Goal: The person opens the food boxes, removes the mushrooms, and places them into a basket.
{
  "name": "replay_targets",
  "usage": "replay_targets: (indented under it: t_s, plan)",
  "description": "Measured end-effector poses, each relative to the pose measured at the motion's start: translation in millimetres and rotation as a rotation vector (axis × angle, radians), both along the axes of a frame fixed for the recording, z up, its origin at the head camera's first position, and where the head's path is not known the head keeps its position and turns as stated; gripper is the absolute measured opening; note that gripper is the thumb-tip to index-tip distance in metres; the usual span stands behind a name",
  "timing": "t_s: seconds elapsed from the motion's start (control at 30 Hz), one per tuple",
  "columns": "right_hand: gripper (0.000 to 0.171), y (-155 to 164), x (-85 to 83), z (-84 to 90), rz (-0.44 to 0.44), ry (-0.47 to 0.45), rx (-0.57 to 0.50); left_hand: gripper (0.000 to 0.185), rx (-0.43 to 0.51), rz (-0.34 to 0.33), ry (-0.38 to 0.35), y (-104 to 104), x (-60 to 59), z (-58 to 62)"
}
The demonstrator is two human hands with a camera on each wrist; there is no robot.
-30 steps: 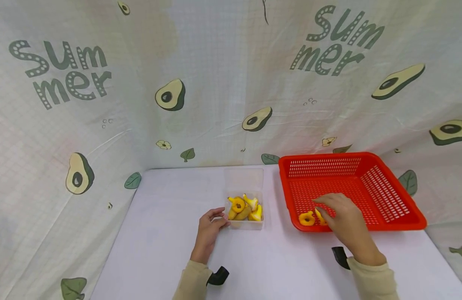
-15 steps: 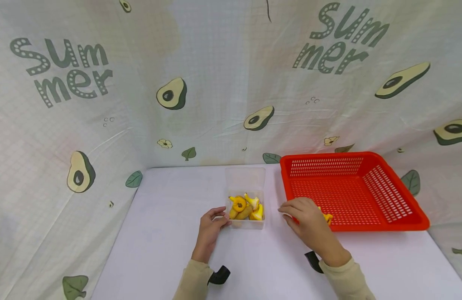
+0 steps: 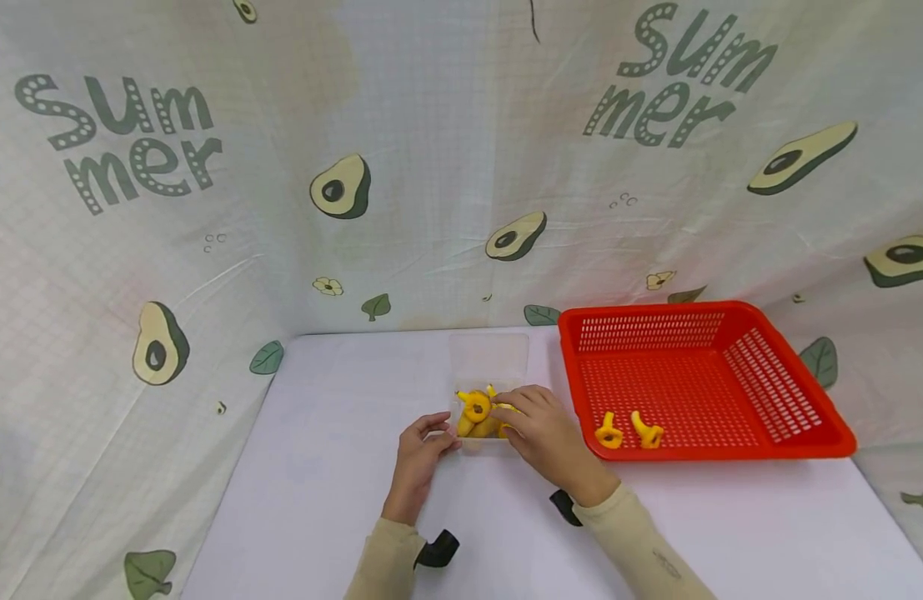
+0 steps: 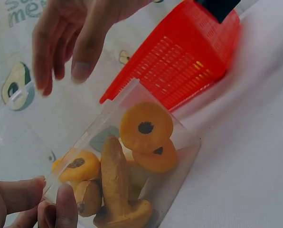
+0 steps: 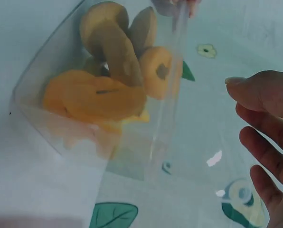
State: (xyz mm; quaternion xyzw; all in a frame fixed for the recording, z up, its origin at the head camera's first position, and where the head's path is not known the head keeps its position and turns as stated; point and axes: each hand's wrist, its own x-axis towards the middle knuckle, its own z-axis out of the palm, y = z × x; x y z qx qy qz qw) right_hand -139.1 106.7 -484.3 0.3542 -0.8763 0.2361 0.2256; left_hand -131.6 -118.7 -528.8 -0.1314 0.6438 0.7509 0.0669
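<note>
The left hand (image 3: 419, 454) pinches the near corner of the clear box (image 3: 489, 392) on the table, the right hand (image 3: 539, 429) hovers open and empty above its yellow mushroom-shaped pieces (image 4: 146, 127), judged light, rigid, best taken by the stem.

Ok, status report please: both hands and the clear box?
Left hand pinches clear box corner. Right hand open over it, holding nothing. Two yellow pieces in red basket. Nothing blocking.

Clear plastic box (image 3: 489, 392) of yellow toy mushrooms (image 4: 132, 161), upright, touching left fingertips (image 4: 61, 204), beneath right fingers (image 4: 80, 57).
</note>
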Motion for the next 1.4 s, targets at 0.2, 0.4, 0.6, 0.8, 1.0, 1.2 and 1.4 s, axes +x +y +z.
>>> replay_targets:
  t_s: [0.2,0.4,0.6,0.8,1.0,1.2,1.4]
  plan:
    - [0.038,-15,-13.4,-4.2,0.04,0.012,0.04,0.042,0.004,0.0,0.004,1,-2.4,-1.3]
    - [0.042,-23,-24.8,-11.7,0.039,0.025,0.084,0.043,0.007,-0.011,0.015,1,-3.1,-1.5]
    - [0.042,-31,-33.9,-14.6,0.044,0.017,0.124,0.043,0.011,-0.022,0.029,-1,-3.6,-4.1]
    - [0.042,-39,-37.6,-15.5,0.049,-0.069,0.175,0.041,0.006,-0.016,0.033,-1,-3.0,-4.3]
    - [0.035,-42,-35.7,-22.2,0.023,-0.125,0.192,0.039,0.015,-0.012,0.025,1,-0.7,-5.4]
    - [0.022,-39,-29.9,-22.4,-0.047,-0.016,0.159,0.039,0.005,-0.008,0.019,1,0.7,-4.6]
    - [0.024,-25,-16.6,-21.8,-0.079,-0.031,0.044,0.04,0.01,-0.008,0.025,-1,0.6,-4.0]
